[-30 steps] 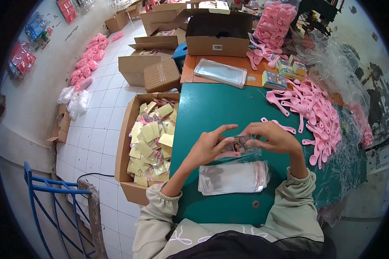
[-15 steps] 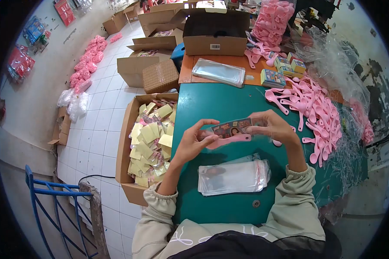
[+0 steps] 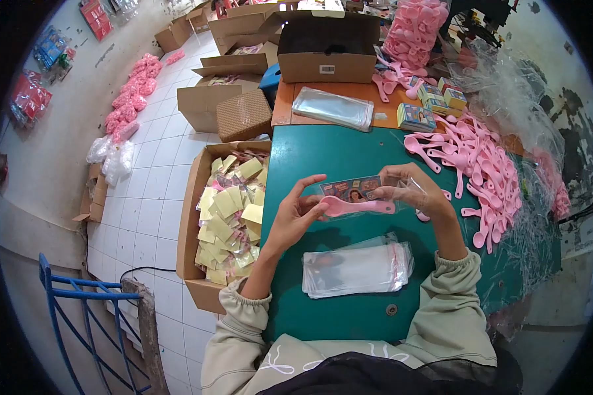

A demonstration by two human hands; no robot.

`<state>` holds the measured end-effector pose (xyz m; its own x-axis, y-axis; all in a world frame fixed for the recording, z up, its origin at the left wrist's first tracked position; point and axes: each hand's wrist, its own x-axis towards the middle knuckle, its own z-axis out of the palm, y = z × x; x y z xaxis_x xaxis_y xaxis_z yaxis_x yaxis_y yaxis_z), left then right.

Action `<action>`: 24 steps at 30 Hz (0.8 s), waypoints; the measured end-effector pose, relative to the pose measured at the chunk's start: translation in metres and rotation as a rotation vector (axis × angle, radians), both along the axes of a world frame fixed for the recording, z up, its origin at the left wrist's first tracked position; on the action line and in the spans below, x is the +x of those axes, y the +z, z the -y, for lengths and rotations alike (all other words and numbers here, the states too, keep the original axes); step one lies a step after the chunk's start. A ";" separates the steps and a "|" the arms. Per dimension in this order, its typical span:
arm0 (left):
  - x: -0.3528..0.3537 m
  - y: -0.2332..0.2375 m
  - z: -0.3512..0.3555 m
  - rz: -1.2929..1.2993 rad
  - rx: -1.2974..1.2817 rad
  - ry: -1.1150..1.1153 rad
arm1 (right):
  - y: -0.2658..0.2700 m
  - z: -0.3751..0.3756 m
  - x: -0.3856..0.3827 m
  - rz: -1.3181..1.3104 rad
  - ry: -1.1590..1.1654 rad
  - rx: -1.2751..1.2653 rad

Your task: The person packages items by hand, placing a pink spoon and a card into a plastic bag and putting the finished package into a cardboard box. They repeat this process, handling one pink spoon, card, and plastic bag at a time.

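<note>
A clear plastic bag (image 3: 407, 191) holding a printed card (image 3: 354, 190) and a pink spoon (image 3: 359, 205) hangs between my two hands, above the green table. My left hand (image 3: 298, 214) pinches the bag's left end near the spoon's bowl. My right hand (image 3: 412, 189) grips the other end, its fingers closed on the plastic by the card's edge. Below them a stack of clear bags (image 3: 356, 270) lies flat on the green table (image 3: 296, 161).
An open carton (image 3: 186, 263) of packed cards stands left of the table. Pink spoons (image 3: 484, 171) are heaped at the right, near card stacks (image 3: 416, 118). Another pile of clear bags (image 3: 333, 108) and an open brown box (image 3: 326, 66) sit at the back.
The spoon and card in the bag have shifted slightly, with the spoon now a little right and its bowl showing. My left fingers have opened slightly and moved a bit.
</note>
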<state>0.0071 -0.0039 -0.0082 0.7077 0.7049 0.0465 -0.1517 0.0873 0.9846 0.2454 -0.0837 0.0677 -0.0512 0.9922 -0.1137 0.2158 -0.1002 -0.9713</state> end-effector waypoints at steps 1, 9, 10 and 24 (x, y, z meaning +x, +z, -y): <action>0.000 0.000 0.000 -0.007 0.003 0.001 | 0.000 0.000 0.003 0.013 0.026 0.000; 0.004 -0.013 -0.001 -0.042 0.038 0.070 | -0.006 0.001 0.013 0.192 0.086 0.058; 0.005 -0.017 -0.001 -0.052 0.063 0.106 | -0.011 0.000 0.013 0.273 0.045 0.096; -0.003 -0.005 0.026 -0.102 -0.390 -0.109 | -0.057 0.015 -0.054 0.937 0.352 0.350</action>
